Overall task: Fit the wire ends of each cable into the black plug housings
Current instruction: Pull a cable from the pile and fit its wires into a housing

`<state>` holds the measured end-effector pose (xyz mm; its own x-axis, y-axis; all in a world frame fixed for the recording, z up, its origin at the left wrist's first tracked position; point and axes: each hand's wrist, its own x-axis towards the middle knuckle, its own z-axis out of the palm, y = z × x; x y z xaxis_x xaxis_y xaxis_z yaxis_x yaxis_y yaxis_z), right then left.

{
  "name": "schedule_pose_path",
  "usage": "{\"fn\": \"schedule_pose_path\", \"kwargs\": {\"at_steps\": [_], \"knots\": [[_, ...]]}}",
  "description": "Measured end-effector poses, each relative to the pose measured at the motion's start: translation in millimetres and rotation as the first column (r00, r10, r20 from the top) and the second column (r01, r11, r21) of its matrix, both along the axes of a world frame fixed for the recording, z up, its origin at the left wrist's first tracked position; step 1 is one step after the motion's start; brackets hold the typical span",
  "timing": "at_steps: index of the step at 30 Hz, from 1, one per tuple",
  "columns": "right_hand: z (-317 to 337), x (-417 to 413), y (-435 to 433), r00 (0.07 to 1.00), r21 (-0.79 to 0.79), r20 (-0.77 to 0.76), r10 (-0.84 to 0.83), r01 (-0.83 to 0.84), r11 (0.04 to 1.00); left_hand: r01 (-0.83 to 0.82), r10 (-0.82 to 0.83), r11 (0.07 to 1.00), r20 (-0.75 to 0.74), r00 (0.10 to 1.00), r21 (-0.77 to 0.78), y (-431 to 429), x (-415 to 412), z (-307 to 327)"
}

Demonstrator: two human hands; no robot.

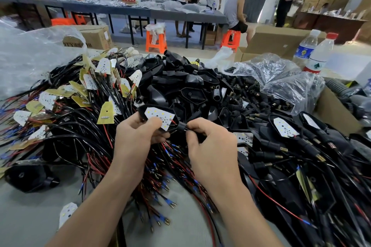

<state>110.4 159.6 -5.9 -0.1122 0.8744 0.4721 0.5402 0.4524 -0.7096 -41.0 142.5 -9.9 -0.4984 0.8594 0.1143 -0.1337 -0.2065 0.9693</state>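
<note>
My left hand [134,132] grips a black plug housing [145,111] with a white LED board [159,117] seated in its open face; the thumb presses on the board. My right hand [206,142] pinches the black cable [187,128] just where it leaves the housing's round neck [180,126]. A red wire runs from the board into that neck. Both hands are held above a heap of black and red cables [84,126] with blue-sleeved metal ends.
Empty black housings [180,80] are heaped behind the hands. Small black plugs [257,94] spill from a clear bag at the right. Assembled housings [285,126] lie at the right. Two water bottles [313,52] and cardboard boxes stand behind. Several people are at a far table.
</note>
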Motion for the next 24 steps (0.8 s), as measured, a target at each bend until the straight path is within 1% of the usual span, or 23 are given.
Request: {"fn": "schedule_pose_path", "kwargs": {"at_steps": [2, 3, 5, 6, 7, 8, 9, 10, 12, 14, 16, 18, 20, 22, 24], "knots": [[5, 1, 2, 0.999, 0.023, 0.038, -0.032, 0.031, 0.999, 0.007, -0.007, 1.0, -0.027, 1.0, 0.005, -1, -4, 0], [8, 2, 3, 0.994, 0.066, 0.065, -0.083, 0.078, 0.995, 0.014, -0.013, 1.0, -0.022, 1.0, 0.011, -1, -6, 0], [17, 3, 7, 0.954, 0.168, 0.173, -0.243, 0.214, 0.962, 0.034, -0.035, 0.999, 0.047, 0.998, 0.021, -2, -9, 0], [23, 4, 10, 0.921, 0.186, 0.226, -0.318, 0.279, 0.942, 0.047, -0.05, 0.998, 0.101, 0.994, 0.028, -2, -10, 1], [30, 4, 14, 0.898, 0.178, 0.254, -0.36, 0.323, 0.93, 0.057, -0.061, 0.998, 0.146, 0.987, 0.033, -3, -12, 2], [38, 4, 18, 0.893, 0.153, 0.259, -0.367, 0.338, 0.929, 0.063, -0.067, 0.998, 0.167, 0.984, 0.031, -3, -13, 3], [45, 3, 23, 0.908, 0.112, 0.247, -0.339, 0.32, 0.941, 0.071, -0.074, 0.997, 0.153, 0.985, 0.025, -4, -13, 3], [51, 3, 29, 0.934, 0.066, 0.213, -0.287, 0.279, 0.958, 0.08, -0.081, 0.997, 0.102, 0.991, 0.013, -5, -12, 4], [60, 0, 39, 0.986, -0.018, 0.076, -0.151, 0.153, 0.988, 0.104, -0.105, 0.994, -0.066, 0.992, -0.029, -7, -8, 5], [64, -5, 46, 0.994, -0.081, -0.093, -0.058, 0.05, 0.995, 0.168, -0.184, 0.981, -0.199, 0.963, -0.096, -12, -2, 6], [61, -10, 47, 0.97, -0.136, -0.239, -0.038, 0.006, 0.991, 0.274, -0.3, 0.951, -0.218, 0.929, -0.141, -15, 5, 8], [53, -14, 46, 0.937, -0.169, -0.348, -0.033, -0.028, 0.985, 0.427, -0.459, 0.885, -0.189, 0.868, -0.187, -16, 12, 8], [45, -14, 46, 0.933, -0.186, -0.36, 0.011, -0.083, 0.979, 0.534, -0.588, 0.805, -0.226, 0.777, -0.257, -17, 19, 8], [37, -12, 46, 0.918, -0.209, -0.384, 0.101, -0.193, 0.959, 0.55, -0.638, 0.767, -0.291, 0.713, -0.331, -19, 22, 6], [32, -10, 43, 0.846, -0.206, -0.474, 0.244, -0.376, 0.903, 0.538, -0.652, 0.755, -0.343, 0.676, -0.375, -19, 22, 4]]}}
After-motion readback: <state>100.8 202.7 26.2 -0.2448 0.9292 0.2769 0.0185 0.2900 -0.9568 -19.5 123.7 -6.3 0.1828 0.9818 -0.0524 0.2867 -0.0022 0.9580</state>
